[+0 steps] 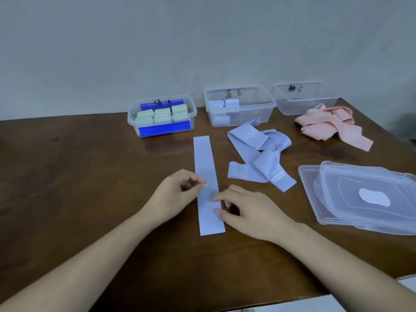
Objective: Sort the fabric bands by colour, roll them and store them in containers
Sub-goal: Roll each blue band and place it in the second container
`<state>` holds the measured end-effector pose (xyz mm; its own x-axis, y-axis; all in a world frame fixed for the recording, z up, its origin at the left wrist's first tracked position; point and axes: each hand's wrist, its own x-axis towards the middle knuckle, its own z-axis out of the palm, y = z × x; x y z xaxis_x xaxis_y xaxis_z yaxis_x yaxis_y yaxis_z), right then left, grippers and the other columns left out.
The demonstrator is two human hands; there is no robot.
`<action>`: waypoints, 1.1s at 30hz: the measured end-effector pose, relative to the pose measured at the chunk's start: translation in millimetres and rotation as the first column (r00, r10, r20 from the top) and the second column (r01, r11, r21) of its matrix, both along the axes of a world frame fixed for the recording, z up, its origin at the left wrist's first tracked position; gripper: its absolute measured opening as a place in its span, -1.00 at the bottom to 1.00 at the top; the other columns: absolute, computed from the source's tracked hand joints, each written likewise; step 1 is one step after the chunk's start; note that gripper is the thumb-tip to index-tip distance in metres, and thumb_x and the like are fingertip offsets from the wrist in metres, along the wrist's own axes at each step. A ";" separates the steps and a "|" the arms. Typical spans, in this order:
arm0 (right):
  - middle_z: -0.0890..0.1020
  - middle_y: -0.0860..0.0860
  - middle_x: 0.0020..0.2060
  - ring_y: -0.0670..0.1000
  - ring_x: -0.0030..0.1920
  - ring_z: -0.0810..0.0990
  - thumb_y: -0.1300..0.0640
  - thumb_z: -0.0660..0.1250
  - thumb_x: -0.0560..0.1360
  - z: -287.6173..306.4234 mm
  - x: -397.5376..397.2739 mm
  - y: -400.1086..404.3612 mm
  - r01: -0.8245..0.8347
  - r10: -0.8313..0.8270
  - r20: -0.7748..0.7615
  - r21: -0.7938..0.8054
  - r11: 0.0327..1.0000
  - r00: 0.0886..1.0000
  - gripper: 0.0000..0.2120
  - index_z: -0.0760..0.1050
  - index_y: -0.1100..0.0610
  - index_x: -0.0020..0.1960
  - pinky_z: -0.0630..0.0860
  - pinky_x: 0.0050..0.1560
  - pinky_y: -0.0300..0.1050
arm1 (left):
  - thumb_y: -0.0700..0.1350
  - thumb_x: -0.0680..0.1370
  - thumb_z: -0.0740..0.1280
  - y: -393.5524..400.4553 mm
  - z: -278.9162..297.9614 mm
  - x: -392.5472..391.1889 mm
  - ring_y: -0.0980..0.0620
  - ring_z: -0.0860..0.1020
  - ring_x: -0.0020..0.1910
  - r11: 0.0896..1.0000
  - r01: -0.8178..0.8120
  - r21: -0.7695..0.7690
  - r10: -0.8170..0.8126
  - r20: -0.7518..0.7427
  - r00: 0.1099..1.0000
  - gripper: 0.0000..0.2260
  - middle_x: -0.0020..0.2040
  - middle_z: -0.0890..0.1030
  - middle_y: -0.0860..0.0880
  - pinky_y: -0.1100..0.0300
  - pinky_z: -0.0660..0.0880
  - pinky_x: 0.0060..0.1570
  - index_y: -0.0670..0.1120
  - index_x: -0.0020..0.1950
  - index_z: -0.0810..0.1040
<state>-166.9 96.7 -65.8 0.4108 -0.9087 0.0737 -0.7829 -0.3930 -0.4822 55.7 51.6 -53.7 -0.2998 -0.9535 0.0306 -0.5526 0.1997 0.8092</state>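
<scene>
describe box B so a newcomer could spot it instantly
Three clear boxes line the wall at the back of the table. Box B is the middle one. Only it holds pale blue rolls; the left box holds green rolls, the right box looks empty.

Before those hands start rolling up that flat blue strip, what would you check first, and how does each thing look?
1. Flat blue band lies straight and unfolded on the table: ok.
2. Both hands at the band: left hand at its left edge, right hand with fingertips on it: ok.
3. Firm grip on the near end for rolling: not ok, that end lies free below the hands.
4. Blue container is open, with room beside the rolls inside: ok.
5. Loose blue bands lie apart from the flat one: ok.
6. Pink bands kept separate: ok.
</scene>
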 end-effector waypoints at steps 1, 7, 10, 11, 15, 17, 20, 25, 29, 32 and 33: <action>0.47 -0.21 -0.05 -0.13 -0.16 0.53 -0.19 0.25 0.59 -3.1 -0.6 5.2 -0.015 0.015 0.010 -0.008 1.000 1.000 -0.68 0.46 -0.23 0.33 0.47 -0.18 -0.31 | -0.12 0.56 0.41 12.3 -3.6 4.1 0.11 0.57 -0.04 0.998 0.060 -0.026 -0.059 0.034 0.998 -0.89 0.00 0.60 0.13 0.36 0.46 -0.06 0.07 0.03 0.66; 0.36 -0.30 0.21 -0.16 -0.08 0.48 -0.26 0.19 0.59 -15.4 -5.0 30.4 -0.081 0.079 -0.017 -0.078 0.994 0.997 -0.57 0.43 -0.20 0.42 0.38 0.06 -0.35 | 0.28 0.49 0.31 60.8 -18.9 16.5 0.35 0.39 0.30 0.965 0.217 -0.148 -0.170 0.280 0.945 -0.59 0.26 0.49 0.33 0.48 0.25 0.31 0.17 0.27 0.59; 0.43 -0.20 0.19 -0.12 0.02 0.50 -0.20 0.15 0.61 -21.1 -4.7 35.7 -0.094 0.088 -0.049 -0.146 0.985 0.995 -0.63 0.53 -0.15 0.32 0.47 0.07 -0.14 | 0.25 0.52 0.25 68.5 -31.6 18.9 0.30 0.42 0.33 0.930 0.236 -0.283 -0.130 0.345 0.929 -0.62 0.28 0.55 0.23 0.37 0.30 0.35 0.12 0.20 0.66; 0.45 -0.17 0.17 -0.11 0.01 0.51 -0.17 0.16 0.61 -22.1 -3.7 36.8 -0.095 0.088 -0.046 -0.176 0.980 0.995 -0.66 0.57 -0.13 0.27 0.49 0.03 -0.11 | 0.22 0.53 0.24 70.2 -33.7 18.1 0.27 0.45 0.32 0.914 0.242 -0.325 -0.116 0.361 0.925 -0.64 0.27 0.57 0.20 0.34 0.34 0.34 0.10 0.18 0.67; 0.50 -0.15 0.08 -0.13 -0.04 0.51 -0.07 0.21 0.62 -24.9 1.0 41.2 -0.084 0.090 0.010 -0.253 0.964 0.996 -0.74 0.63 -0.07 0.17 0.52 -0.05 -0.08 | 0.10 0.59 0.20 75.0 -37.1 13.1 0.18 0.55 0.21 0.835 0.307 -0.457 -0.102 0.419 0.902 -0.70 0.16 0.63 0.14 0.24 0.46 0.25 0.07 0.10 0.70; 0.50 -0.16 0.06 -0.15 -0.05 0.48 -0.05 0.23 0.61 -25.1 3.1 43.3 -0.062 0.078 0.052 -0.256 0.965 0.996 -0.77 0.63 -0.05 0.13 0.52 -0.04 -0.10 | 0.07 0.60 0.21 75.2 -37.7 13.6 0.16 0.56 0.14 0.805 0.326 -0.495 -0.096 0.434 0.896 -0.72 0.11 0.63 0.12 0.24 0.48 0.18 0.05 0.08 0.70; 0.49 -0.18 0.01 -0.14 -0.07 0.47 0.01 0.27 0.59 -23.8 7.2 44.0 -0.040 0.064 0.087 -0.256 0.966 0.994 -0.84 0.62 -0.03 0.06 0.51 -0.05 -0.14 | 0.00 0.61 0.27 75.2 -40.4 14.2 0.13 0.56 0.05 0.751 0.345 -0.563 -0.081 0.439 0.895 -0.80 0.04 0.62 0.10 0.20 0.47 0.11 0.01 0.06 0.68; 0.52 -0.18 -0.05 -0.13 -0.10 0.44 0.09 0.35 0.55 -24.0 14.5 44.4 -0.056 0.065 0.021 -0.293 0.954 0.998 -0.84 0.60 -0.01 0.11 0.51 -0.07 -0.12 | -0.08 0.61 0.30 75.9 -43.2 16.4 0.09 0.57 0.00 0.684 0.379 -0.623 -0.052 0.478 0.877 -0.85 -0.01 0.64 0.08 0.15 0.44 0.19 0.00 0.06 0.67; 0.50 -0.16 -0.09 -0.12 -0.11 0.39 0.11 0.40 0.53 -25.1 16.0 46.4 -0.062 0.069 0.011 -0.332 0.941 0.998 -0.90 0.63 0.00 0.03 0.51 -0.10 -0.12 | -0.07 0.60 0.29 77.3 -41.7 16.3 0.10 0.56 0.00 0.685 0.391 -0.615 -0.066 0.482 0.874 -0.83 -0.02 0.65 0.08 0.23 0.41 0.15 -0.01 0.06 0.67; 0.51 -0.14 -0.08 -0.12 -0.09 0.39 0.15 0.42 0.54 -24.3 16.5 46.9 -0.074 0.078 -0.003 -0.361 0.930 0.997 -0.95 0.63 0.03 -0.02 0.51 -0.10 -0.13 | -0.05 0.61 0.28 78.1 -40.5 15.4 0.11 0.56 0.00 0.700 0.384 -0.602 -0.081 0.467 0.881 -0.83 -0.02 0.64 0.09 0.24 0.43 0.13 0.00 0.05 0.67; 0.52 -0.14 -0.07 -0.12 -0.09 0.39 0.15 0.42 0.54 -24.6 16.8 46.9 -0.080 0.080 -0.015 -0.363 0.928 0.997 -0.95 0.63 0.03 -0.02 0.52 -0.09 -0.13 | -0.05 0.61 0.28 78.4 -39.9 15.5 0.11 0.55 0.00 0.702 0.387 -0.598 -0.086 0.469 0.879 -0.83 -0.02 0.64 0.09 0.23 0.44 0.12 0.00 0.05 0.67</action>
